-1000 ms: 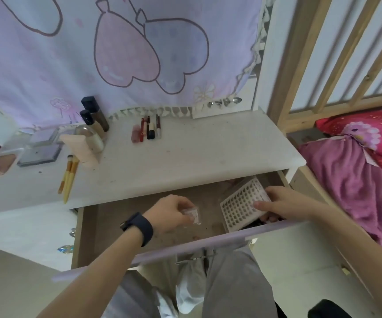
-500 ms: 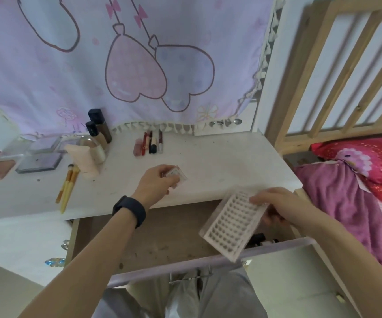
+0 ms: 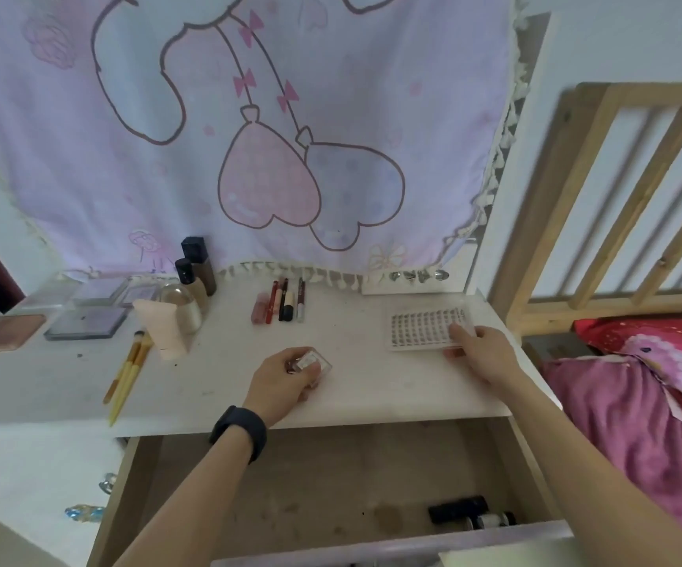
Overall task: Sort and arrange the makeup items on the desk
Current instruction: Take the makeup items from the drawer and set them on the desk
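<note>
We see two forearms coming up from the lower edge of the view, both bare along all their visible length. Just behind the left hand (image 3: 286,378) a black wristband (image 3: 239,431) circles the wrist: a wide, smooth, matte strap with rounded edges, snug against the arm. Its upper part looks slightly thicker, like a slim tracker body, and its face is dark; we cannot read anything on it. The right hand (image 3: 482,354) and its wrist are bare.
</note>
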A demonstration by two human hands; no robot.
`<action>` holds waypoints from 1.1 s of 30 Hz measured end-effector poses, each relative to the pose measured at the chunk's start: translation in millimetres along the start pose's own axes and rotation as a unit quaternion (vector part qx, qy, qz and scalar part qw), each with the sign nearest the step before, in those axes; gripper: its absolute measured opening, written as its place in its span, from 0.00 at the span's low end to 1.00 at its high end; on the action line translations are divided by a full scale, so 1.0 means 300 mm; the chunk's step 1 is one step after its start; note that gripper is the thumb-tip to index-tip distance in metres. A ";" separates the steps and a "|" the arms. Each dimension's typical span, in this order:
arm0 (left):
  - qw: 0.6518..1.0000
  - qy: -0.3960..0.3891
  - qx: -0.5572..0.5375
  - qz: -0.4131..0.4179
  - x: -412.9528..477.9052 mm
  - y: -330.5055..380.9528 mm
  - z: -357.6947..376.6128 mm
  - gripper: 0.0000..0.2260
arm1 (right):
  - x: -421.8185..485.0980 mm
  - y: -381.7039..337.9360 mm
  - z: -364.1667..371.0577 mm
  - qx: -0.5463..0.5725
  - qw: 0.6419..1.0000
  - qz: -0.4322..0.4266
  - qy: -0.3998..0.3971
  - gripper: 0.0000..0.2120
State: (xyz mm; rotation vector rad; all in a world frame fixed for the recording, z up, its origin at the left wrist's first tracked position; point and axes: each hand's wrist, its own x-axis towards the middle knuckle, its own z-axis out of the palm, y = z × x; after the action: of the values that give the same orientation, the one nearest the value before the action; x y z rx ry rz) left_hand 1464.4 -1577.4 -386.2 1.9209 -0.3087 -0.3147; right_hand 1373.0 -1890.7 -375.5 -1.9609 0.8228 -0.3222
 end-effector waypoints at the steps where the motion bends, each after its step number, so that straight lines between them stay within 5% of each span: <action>1: 1.000 0.002 -0.006 0.004 0.000 -0.003 -0.003 0.15 | 0.018 -0.005 0.011 -0.042 0.999 -0.010 0.019 0.20; 10: 1.000 -0.001 -0.017 0.016 0.000 0.001 -0.008 0.13 | 0.098 -0.032 0.091 -0.266 0.958 0.005 0.107 0.42; 20: 0.997 -0.019 -0.072 0.004 -0.050 0.029 -0.042 0.14 | 0.013 -0.004 0.124 -0.221 0.958 -0.063 0.169 0.22; 26: 0.986 0.008 -0.165 -0.010 -0.200 0.004 -0.206 0.10 | -0.202 -0.031 0.264 -0.235 0.934 -0.262 0.060 0.11; 30: 0.960 0.096 -0.263 -0.022 -0.297 -0.047 -0.403 0.11 | -0.340 -0.107 0.485 -0.357 0.846 -0.395 -0.033 0.16; 33: 0.939 0.160 -0.303 -0.044 -0.331 -0.103 -0.587 0.16 | -0.419 -0.194 0.664 -0.342 0.818 -0.455 -0.084 0.18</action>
State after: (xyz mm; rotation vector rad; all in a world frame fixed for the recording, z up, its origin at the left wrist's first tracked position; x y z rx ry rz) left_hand 1437.5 -1378.8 -345.5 1.3448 0.0906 -0.1272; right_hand 1410.2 -1654.2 -414.7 -2.9351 -0.2527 -0.4224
